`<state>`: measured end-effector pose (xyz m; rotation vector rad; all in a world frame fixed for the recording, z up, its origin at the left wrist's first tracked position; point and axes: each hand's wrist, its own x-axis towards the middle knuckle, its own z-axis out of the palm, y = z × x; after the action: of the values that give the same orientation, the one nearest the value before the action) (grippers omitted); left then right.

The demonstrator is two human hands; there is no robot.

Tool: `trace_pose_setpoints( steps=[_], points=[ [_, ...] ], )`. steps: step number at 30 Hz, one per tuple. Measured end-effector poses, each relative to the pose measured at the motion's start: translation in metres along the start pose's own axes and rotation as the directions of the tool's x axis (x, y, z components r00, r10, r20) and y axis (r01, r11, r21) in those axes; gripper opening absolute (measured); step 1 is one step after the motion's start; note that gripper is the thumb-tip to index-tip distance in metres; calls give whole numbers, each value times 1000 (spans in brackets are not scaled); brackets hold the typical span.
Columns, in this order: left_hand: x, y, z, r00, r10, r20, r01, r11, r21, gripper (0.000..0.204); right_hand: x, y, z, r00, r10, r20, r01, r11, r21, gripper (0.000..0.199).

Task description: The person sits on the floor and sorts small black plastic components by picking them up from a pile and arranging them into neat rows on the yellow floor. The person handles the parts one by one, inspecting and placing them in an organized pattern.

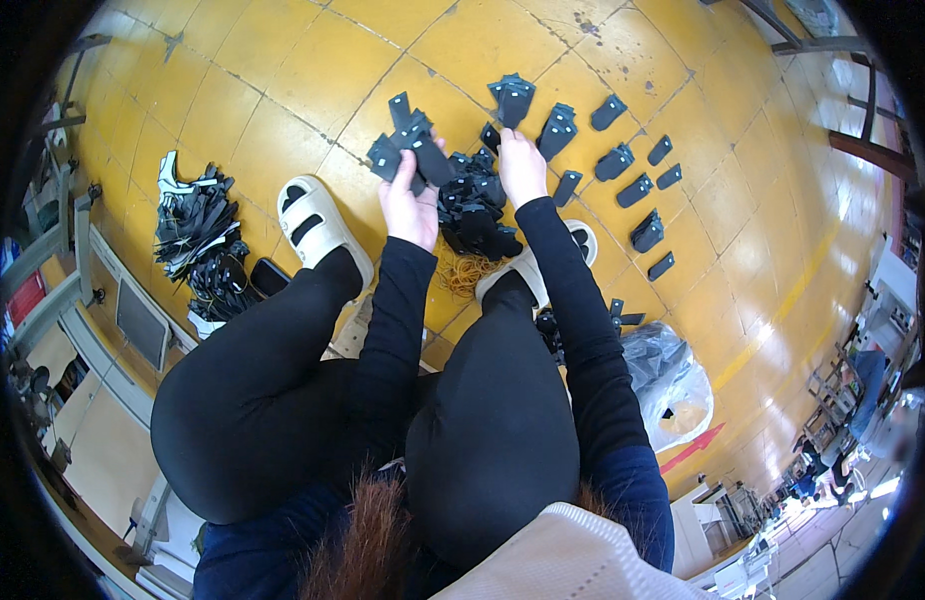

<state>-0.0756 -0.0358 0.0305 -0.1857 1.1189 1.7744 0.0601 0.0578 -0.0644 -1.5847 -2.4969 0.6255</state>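
Observation:
My left hand [411, 208] is closed around a fanned bunch of dark flat tabs [419, 150], some with a small pale mark. To its right, my right hand [524, 168] has its fingers pinched at the lower end of a dark tab, against a small stack of tabs [513, 96]; exactly which piece it grips is partly hidden. Another dark tab [491, 137] shows beside its fingertips. Between and below both hands lies a heap of loose dark tabs [473, 205] on the floor.
Small stacks of tabs [615, 161] lie in loose rows to the right. Yellow-orange rubber bands [465, 275] sit by my right sandal [528, 272]. Left are a pile of black and white strips [198, 235] and a phone-like black object [270, 276]. A clear plastic bag [673, 385] stands right.

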Motion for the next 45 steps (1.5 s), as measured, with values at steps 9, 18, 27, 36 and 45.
trace_pose_setpoints(
  steps=[9,18,27,36,45],
  points=[
    [-3,-7,-11,997,-6,-82,11,998,56,24,32,-11,0,930,334,-153,-179,777,604,24],
    [-9,-11,0,998,6,-62,-2,998,59,22,11,-26,-36,966,258,-9,-151,595,789,26],
    [-14,-17,10,997,-46,66,43,998,48,21,-55,-54,-72,948,308,76,-163,265,950,12],
    [-14,-25,5,971,-182,153,155,973,170,27,-78,-46,-81,905,392,167,-209,66,976,12],
    [-21,-25,14,979,-128,158,81,959,273,36,-88,-48,-83,915,349,200,-236,61,970,20]
  ],
)
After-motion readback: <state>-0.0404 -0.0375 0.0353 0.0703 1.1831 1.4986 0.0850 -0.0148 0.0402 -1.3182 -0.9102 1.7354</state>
